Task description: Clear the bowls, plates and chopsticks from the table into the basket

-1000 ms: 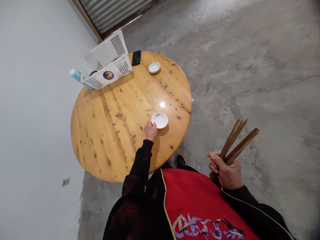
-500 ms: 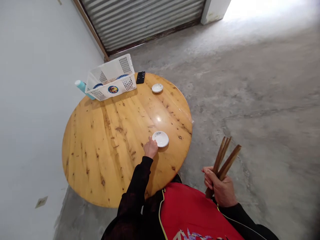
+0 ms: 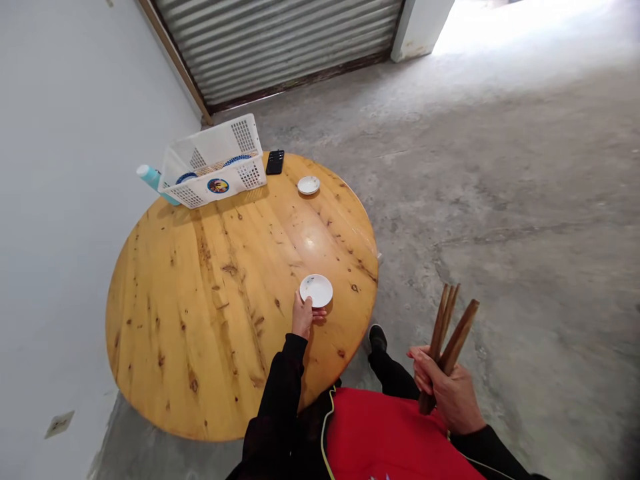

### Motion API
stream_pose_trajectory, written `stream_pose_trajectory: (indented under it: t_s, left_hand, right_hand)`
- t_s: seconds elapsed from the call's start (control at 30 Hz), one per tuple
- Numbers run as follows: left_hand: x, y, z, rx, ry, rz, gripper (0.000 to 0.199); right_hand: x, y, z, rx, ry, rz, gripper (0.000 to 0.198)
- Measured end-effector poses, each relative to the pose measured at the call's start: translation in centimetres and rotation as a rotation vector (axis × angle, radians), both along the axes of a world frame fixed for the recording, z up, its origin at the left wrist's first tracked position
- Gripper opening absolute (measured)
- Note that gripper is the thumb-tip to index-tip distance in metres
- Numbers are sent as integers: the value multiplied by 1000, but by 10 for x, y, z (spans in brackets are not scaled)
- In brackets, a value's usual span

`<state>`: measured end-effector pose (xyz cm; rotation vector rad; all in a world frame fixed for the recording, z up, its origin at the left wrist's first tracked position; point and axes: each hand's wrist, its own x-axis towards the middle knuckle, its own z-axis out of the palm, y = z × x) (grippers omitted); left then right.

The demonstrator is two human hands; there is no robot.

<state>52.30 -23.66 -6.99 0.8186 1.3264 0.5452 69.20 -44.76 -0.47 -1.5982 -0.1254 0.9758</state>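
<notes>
My left hand (image 3: 305,315) grips a small white dish (image 3: 317,291) by its near edge, thumb on the rim and fingers reaching underneath. Faint floral marks show inside this dish, which is at the right part of the round wooden table (image 3: 200,333). Off the table's right side, my right hand (image 3: 449,390) is closed around a bundle of brown wooden chopsticks (image 3: 453,333). Their upper ends fan apart. A second small white dish (image 3: 309,185) sits farther back on the tabletop, away from both hands.
A white plastic basket (image 3: 250,175) with blue-patterned dishware inside stands at the table's back left. Beside it are a light-blue bottle (image 3: 149,175) and a black phone-like object (image 3: 275,162). A white wall (image 3: 60,200) runs along the left; concrete floor (image 3: 525,200) spreads to the right.
My left hand has turned from resting at the dish's left edge to holding its near edge, fingers now underneath. My right hand still holds the chopsticks. The view has shifted slightly.
</notes>
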Motion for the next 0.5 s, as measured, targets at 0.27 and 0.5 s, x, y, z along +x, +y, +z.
stream_pose_trajectory:
  t_s: [0.27,0.5]
  left_hand:
    - [24,-10,3,51,61,284,52]
    - [79,-20,28,73,78,600,50]
  right_hand:
    - [95,23,-8,83,3,27,63]
    - [233,29,-3,189,-6,-110,53]
